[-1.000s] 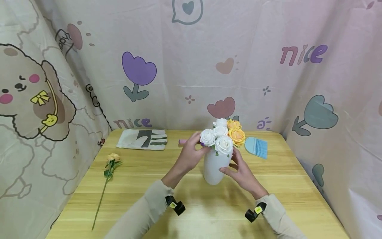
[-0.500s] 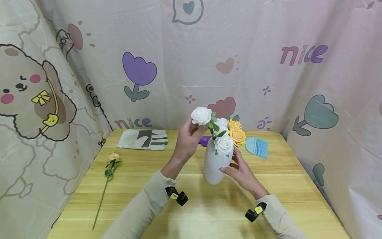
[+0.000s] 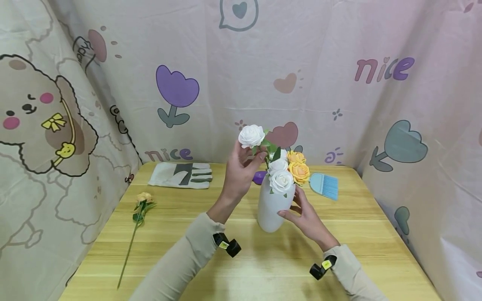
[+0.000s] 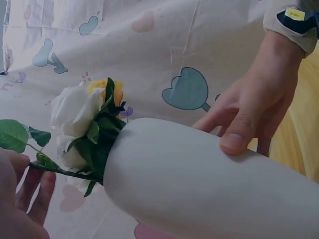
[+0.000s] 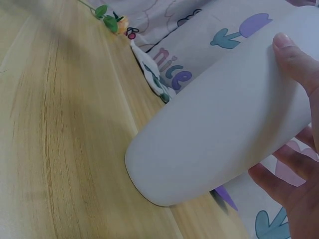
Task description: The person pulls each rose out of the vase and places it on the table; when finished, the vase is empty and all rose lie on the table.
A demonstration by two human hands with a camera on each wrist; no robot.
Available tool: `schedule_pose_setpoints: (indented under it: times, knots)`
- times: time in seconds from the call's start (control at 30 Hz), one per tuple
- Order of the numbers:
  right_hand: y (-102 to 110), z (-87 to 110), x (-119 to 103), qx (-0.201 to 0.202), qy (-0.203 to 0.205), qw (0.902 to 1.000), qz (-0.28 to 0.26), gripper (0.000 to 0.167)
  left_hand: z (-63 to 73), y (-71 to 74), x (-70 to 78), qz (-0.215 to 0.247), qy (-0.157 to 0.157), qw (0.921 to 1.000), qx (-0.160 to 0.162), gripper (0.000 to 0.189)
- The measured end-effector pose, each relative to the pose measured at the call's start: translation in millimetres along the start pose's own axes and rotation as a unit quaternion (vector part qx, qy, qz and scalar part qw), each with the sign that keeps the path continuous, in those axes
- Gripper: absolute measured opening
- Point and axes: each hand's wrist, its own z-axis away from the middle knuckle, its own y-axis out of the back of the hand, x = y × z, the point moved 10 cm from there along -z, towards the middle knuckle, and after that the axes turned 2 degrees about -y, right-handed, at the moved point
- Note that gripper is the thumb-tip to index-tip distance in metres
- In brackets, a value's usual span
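My left hand [image 3: 239, 173] pinches the green stem [image 4: 75, 174] of a white rose [image 3: 251, 136], whose bloom stands above the other flowers. The stem's lower part runs into the mouth of a tall white vase [image 3: 272, 209]. Fingers and thumb of my right hand [image 3: 308, 217] grip the vase's right side, as the right wrist view also shows. Other white roses [image 3: 281, 181] and orange-yellow roses [image 3: 299, 172] fill the vase opening. The vase stands upright on the table.
A yellow rose with a long stem [image 3: 129, 246] lies at the left of the wooden table [image 3: 180, 242]. At the back are a white-and-grey glove [image 3: 180, 174], a purple object [image 3: 259, 177] partly behind the vase, and a light blue brush-like piece [image 3: 324, 186]. A printed curtain [image 3: 226, 83] hangs behind.
My left hand went from the blooms at the vase mouth upward, drawing one white rose up and slightly left out of the bunch. My right hand stayed on the vase.
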Motion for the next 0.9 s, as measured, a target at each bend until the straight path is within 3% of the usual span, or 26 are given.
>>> schedule_pose_setpoints:
  times: [0.13,0.3,0.57,0.73,0.9]
  knots:
    - [-1,-0.1,0,-0.001,-0.003,1.0000,-0.004,0.094,-4.9,7.0,8.5,-0.006,-0.026,0.9993,0.027,0.044]
    - [-2,-0.5,-1,-0.002,0.003,1.0000,-0.006,0.094,-16.8,20.5,30.1,-0.019,-0.083,0.9943,0.065,0.024]
    - [-1,-0.2,-2,0.000,0.003,1.0000,0.000,0.094,-45.7,61.3,71.3,0.012,-0.142,0.9806,0.134,0.023]
    - [-1,0.1,-3,0.001,0.002,1.0000,0.004,0.095,-54.1,92.6,88.5,0.006,-0.156,0.9753,0.156,0.024]
    - [-1,0.4,-2,0.000,0.000,1.0000,0.001,0.095,-51.4,127.2,85.1,-0.022,-0.128,0.9790,0.157,0.025]
